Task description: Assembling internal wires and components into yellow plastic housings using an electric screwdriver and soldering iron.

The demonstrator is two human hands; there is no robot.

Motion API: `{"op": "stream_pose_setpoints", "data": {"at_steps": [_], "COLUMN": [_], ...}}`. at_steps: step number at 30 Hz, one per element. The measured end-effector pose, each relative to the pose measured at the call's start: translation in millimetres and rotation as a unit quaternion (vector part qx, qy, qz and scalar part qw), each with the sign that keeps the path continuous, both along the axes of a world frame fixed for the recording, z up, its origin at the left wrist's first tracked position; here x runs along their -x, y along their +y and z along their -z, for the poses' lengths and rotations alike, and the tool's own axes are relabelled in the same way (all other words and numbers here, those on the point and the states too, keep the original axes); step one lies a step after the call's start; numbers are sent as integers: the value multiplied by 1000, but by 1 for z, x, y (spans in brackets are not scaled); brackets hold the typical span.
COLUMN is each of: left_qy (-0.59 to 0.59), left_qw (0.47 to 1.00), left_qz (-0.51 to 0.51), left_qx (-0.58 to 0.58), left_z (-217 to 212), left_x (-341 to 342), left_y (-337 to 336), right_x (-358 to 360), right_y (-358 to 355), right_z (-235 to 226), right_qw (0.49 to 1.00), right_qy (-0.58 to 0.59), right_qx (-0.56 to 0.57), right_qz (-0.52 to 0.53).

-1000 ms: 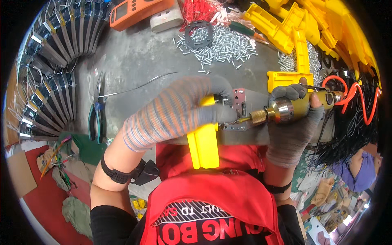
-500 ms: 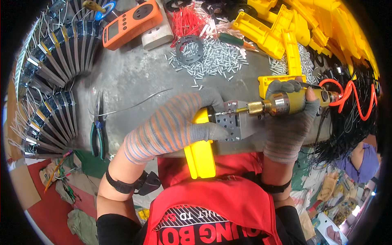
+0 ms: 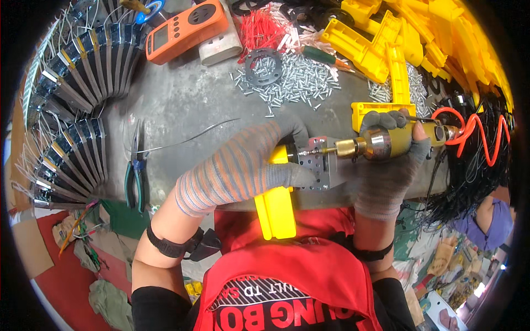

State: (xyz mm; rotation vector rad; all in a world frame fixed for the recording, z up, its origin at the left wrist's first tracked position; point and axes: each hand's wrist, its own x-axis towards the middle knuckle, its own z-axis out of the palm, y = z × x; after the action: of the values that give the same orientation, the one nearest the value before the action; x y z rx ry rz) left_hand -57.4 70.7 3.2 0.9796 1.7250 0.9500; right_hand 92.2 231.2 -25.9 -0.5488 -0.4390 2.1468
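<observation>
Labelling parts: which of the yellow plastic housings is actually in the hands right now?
The yellow housing at the bench's near edge, gripped by the gloved left hand with a grey metal block on it. The other yellow housings lie piled at the far right, untouched.

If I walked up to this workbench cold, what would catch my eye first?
Probably the two gloved hands at the middle: the left hand grips a yellow plastic part with a metal block on it, while the right hand presses a brass-coloured power screwdriver against it. Behind them lie a heap of silver screws and, at the upper right, a pile of yellow casings.
</observation>
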Motion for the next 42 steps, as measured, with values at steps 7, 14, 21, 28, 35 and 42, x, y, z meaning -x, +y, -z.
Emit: {"op": "stream_pose_setpoints", "data": {"at_steps": [7,14,21,28,35,42], "left_qy": [-60,-41,-37,-56,-40,-33], "left_qw": [998,999,999,998,999,999], "left_qz": [-36,-13,-8,4,2,-7], "left_qx": [-11,12,21,43,-23,8], "left_z": [8,3,1,0,12,6], "left_x": [-3,1,1,4,3,3], "left_y": [-1,3,3,6,2,2], "right_x": [5,6,5,8,7,8], "right_y": [5,3,7,7,5,1], "right_z": [5,0,8,4,4,1], "right_qw": [999,999,996,1000,1000,1000], "right_qy": [31,15,-41,-11,11,-5], "right_qx": [26,31,-70,13,20,14], "right_qz": [-20,-3,-23,-4,-18,-2]}}
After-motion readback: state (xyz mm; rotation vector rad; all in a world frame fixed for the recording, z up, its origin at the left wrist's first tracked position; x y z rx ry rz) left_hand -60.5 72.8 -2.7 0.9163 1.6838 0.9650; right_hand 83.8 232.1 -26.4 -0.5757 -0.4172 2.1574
